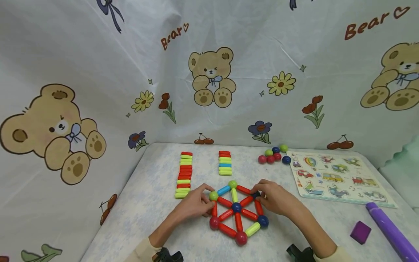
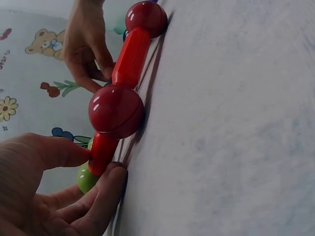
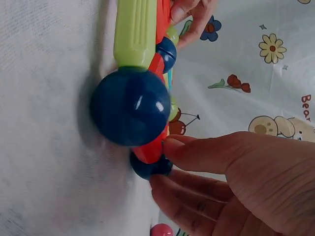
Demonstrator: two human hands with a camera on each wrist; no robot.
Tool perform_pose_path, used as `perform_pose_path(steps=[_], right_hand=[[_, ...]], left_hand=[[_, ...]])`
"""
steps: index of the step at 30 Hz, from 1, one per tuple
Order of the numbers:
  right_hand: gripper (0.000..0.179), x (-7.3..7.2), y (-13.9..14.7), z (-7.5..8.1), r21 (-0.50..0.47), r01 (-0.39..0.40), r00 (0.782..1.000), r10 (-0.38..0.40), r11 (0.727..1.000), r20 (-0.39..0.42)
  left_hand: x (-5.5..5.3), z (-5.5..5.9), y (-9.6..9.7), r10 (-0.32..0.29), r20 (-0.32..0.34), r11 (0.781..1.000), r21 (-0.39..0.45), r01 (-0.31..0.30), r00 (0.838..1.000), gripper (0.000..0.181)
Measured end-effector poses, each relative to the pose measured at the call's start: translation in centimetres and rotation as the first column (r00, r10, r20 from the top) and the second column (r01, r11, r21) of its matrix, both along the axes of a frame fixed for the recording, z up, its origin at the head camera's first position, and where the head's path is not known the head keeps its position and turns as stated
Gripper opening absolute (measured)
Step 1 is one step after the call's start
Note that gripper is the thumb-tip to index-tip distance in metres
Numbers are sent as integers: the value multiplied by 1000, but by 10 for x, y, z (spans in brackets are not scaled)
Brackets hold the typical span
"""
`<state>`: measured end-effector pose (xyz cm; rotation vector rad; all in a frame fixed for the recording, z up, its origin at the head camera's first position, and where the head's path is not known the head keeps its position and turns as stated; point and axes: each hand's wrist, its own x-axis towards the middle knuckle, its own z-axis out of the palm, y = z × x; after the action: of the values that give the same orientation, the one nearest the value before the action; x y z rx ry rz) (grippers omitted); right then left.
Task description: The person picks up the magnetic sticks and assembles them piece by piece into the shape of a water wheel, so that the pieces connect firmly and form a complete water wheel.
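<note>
A flat wheel-like hexagon of toy building rods and balls (image 1: 238, 222) lies before me, its spokes meeting at a blue hub ball (image 1: 236, 207). On its left side, my left hand (image 1: 197, 201) pinches the red rod (image 2: 104, 152) between a red ball (image 2: 116, 112) and a green ball (image 1: 213, 196). At the upper right corner, my right hand (image 1: 274, 197) holds the hexagon with fingers around a dark blue ball (image 2: 109, 84) (image 3: 147, 167) and the thumb by the adjoining red rod (image 3: 150, 149). A yellow-green rod (image 1: 253, 229) forms the lower right edge.
Two columns of loose rods (image 1: 184, 178) (image 1: 225, 165) lie behind the hexagon. Several loose balls (image 1: 270, 159) cluster at the back, beside a picture board (image 1: 340, 178). A purple block (image 1: 360, 233) and a purple tube (image 1: 392, 231) lie at right. A bear-print curtain (image 1: 248, 91) borders the table.
</note>
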<state>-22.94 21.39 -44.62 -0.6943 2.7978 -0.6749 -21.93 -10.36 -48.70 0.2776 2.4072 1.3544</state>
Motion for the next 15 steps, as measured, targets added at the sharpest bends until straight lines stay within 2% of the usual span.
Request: perform_pose_path(steps=[3,6,11,15], right_hand=[[32,5,2,8,33,28,999,-30,999,39],[35,11,3,19,82,46,990,-57,996,132],[37,13,5,25,98,-22,958,-7,995,286],[33,11,8,20,79,-64,951,37,995,307]], left_hand=[[1,2,-2,-19,-18,999,-40,18,1000,37],[2,2,-3,-43,-58,995,-91,37,997,32],[5,3,-7,-66,-104,988,-143,50,992,29],[5,2,-6,-54,-117,985,-170,34,992,29]])
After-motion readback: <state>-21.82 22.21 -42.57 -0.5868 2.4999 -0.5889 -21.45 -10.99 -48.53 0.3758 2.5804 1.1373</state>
